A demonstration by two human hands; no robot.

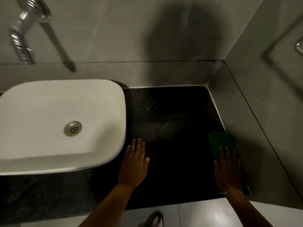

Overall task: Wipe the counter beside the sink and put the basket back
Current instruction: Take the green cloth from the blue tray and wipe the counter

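The dark stone counter (172, 115) lies to the right of a white sink (54, 122). My left hand (134, 163) rests flat on the counter beside the sink's right rim, fingers apart, holding nothing. My right hand (229, 169) presses flat on a green cloth (221, 143) at the counter's right edge, against the side wall. No basket is in view.
Grey tiled walls close the counter at the back and right (255, 112). A chrome tap (26, 35) juts from the wall above the sink. A metal rail (299, 46) hangs on the right wall. Pale floor tiles and a curved metal object (155, 218) show below the counter's front edge.
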